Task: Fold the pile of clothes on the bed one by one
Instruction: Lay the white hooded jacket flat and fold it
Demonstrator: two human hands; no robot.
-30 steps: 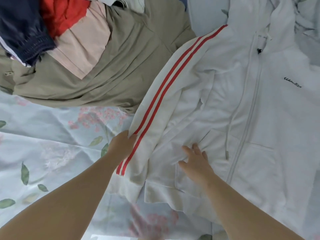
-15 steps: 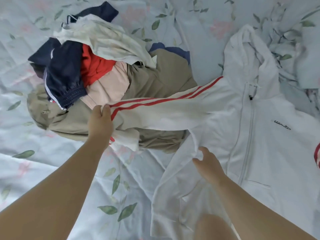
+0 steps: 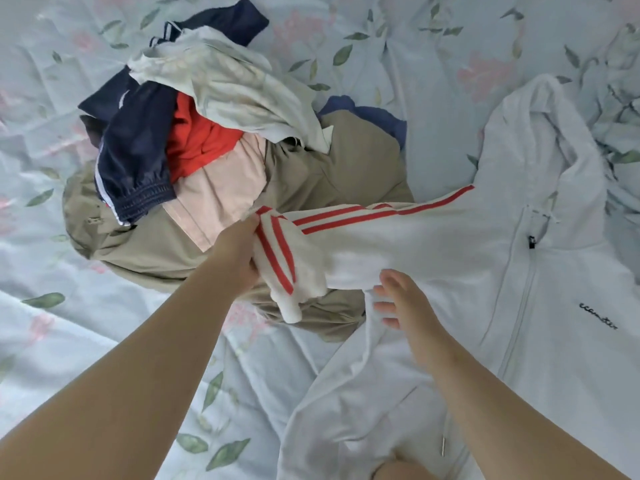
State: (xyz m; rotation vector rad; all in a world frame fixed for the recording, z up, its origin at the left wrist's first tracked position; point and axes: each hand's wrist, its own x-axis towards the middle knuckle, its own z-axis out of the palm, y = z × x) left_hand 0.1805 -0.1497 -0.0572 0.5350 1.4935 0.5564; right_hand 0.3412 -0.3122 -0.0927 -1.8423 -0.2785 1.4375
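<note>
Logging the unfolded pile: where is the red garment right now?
In the head view, upper left of centre, the red garment lies in the pile, with the navy garment on its left, the cream cloth above and the pink piece below.

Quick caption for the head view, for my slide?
Left hand grips the striped sleeve of a white hoodie across the clothes pile; open right hand touches its side.

A home bedroom; floral bedsheet (image 3: 433, 57) under a heap of clothes (image 3: 214, 161)
</note>
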